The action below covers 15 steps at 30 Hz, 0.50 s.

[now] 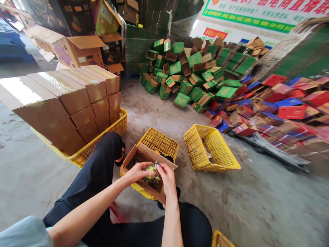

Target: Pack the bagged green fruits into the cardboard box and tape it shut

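Yellow-green packet (153, 169) sits between left hand (138, 172) and right hand (166, 174), both gripping its wrap over the cardboard box (146, 155).

Left hand (137, 172) and right hand (167, 175) on a yellow-green packet (151, 169) over an open cardboard box (147, 156).

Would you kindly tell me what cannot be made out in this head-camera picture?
All in the head view:
Exact contents of the plastic bag: partly covered by the left hand and right hand.
Full inside of the open carton: hidden behind hands and bag.
Rest of the bottom crate: cut off by the lower edge.
Print on the red boxes: blurred.
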Motion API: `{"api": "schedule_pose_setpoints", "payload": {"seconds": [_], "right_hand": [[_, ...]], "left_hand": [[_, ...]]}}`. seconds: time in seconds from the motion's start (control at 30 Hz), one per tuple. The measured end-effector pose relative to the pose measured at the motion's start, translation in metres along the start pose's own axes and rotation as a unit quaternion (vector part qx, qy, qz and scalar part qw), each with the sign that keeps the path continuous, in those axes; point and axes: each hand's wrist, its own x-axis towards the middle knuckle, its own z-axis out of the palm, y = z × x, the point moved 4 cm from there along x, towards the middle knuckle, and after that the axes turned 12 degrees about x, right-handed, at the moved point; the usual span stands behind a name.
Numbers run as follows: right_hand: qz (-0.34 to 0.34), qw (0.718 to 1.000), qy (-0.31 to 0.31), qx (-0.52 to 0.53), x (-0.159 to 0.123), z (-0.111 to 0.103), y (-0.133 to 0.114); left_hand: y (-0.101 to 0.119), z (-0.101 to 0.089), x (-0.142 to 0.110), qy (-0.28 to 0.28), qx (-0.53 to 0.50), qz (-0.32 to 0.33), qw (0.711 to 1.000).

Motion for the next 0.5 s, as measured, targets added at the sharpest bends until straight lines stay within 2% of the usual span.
{"api": "schedule_pose_setpoints", "payload": {"seconds": [0.1, 0.23, 0.4, 0.5], "right_hand": [[-0.010, 0.999, 0.037, 0.022, 0.001, -0.006, 0.001], [-0.010, 0.997, 0.052, 0.051, 0.000, -0.006, 0.002], [0.010, 0.997, 0.039, 0.070, -0.005, 0.000, 0.000], [0.049, 0.997, -0.004, 0.054, -0.008, 0.005, -0.001]], "left_hand": [[-0.006, -0.001, 0.002, 0.013, -0.042, -0.043, 0.998], [-0.005, 0.000, 0.004, 0.021, -0.102, -0.047, 0.994], [-0.005, 0.000, 0.004, 0.039, -0.128, -0.050, 0.990], [-0.006, -0.001, 0.004, 0.052, -0.120, -0.052, 0.990]]}}
